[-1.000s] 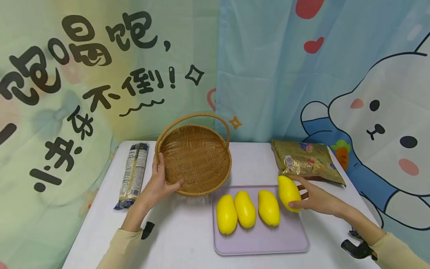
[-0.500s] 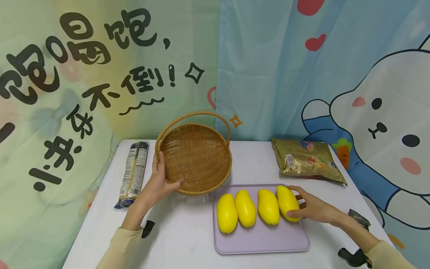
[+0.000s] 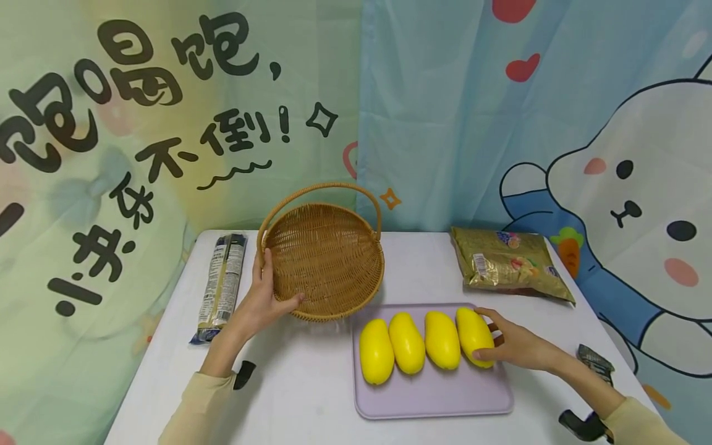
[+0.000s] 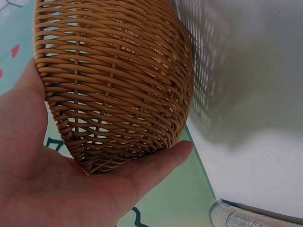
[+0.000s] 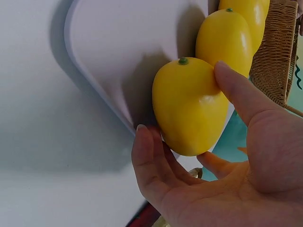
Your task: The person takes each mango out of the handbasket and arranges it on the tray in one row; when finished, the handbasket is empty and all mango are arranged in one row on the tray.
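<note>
A brown wicker basket [image 3: 327, 262] with an arched handle is tilted so that its inside faces me. My left hand [image 3: 266, 312] grips its left side, thumb over the rim; the left wrist view shows the woven outer wall [image 4: 118, 71] against the hand. On the lilac tray [image 3: 434, 402] a row of yellow mangoes spans the back part. Around the rightmost mango [image 3: 473, 337] curl the thumb and fingers of my right hand [image 3: 520, 343]. Its small green stem end [image 5: 183, 61] shows in the right wrist view. The neighbouring mango [image 3: 442, 340] lies close beside it.
At the back right of the white table [image 3: 311, 395] lies a gold snack bag [image 3: 508, 262]. A long, narrow package [image 3: 221, 287] lies at the left, near my left forearm. Printed curtains [image 3: 423, 123] hang right behind the table.
My right hand has lowered the rightmost mango from above the tray's back right corner onto the tray, then shifted slightly left with it. The left hand and basket have stayed in place.
</note>
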### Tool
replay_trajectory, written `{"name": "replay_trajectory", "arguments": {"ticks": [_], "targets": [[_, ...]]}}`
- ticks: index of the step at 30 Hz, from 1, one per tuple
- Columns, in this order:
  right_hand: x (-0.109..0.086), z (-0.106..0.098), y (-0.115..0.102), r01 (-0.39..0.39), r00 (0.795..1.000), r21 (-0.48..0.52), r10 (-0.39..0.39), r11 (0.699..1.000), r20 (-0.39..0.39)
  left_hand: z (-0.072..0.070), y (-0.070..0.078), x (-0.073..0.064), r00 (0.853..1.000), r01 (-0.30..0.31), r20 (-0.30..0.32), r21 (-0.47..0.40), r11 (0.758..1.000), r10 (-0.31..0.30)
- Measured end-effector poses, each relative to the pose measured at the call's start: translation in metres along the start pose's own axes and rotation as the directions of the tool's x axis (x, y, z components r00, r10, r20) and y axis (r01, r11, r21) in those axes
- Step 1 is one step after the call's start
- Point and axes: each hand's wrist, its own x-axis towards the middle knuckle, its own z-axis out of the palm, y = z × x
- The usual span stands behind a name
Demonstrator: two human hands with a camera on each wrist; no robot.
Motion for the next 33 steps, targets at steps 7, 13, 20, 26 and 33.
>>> {"name": "replay_trajectory", "arguments": {"ticks": [7,13,20,26,33], "targets": [[-0.002,0.001,-0.001,-0.004,1.000,-0.032,0.004,0.999,-0.003,-0.002,-0.001,0.001,1.000,-0.027,0.009,-0.020,0.999,0.028],[-0.003,0.000,-0.003,-0.001,1.000,-0.031,0.001,1.000,0.000,-0.004,-0.001,0.003,0.999,-0.032,0.006,-0.021,0.999,0.032],[-0.001,-0.001,-0.003,0.006,1.000,-0.043,-0.006,0.999,0.001,-0.008,-0.001,0.003,1.000,-0.005,0.004,0.000,1.000,0.005],[0.001,-0.004,-0.003,0.015,1.000,-0.054,-0.015,0.998,0.000,-0.011,0.000,0.004,1.000,0.010,-0.003,0.003,1.000,-0.010],[-0.002,-0.014,-0.010,0.028,0.998,-0.126,-0.034,0.992,-0.044,-0.015,0.009,-0.005,0.999,0.038,0.008,0.035,0.999,-0.038]]}}
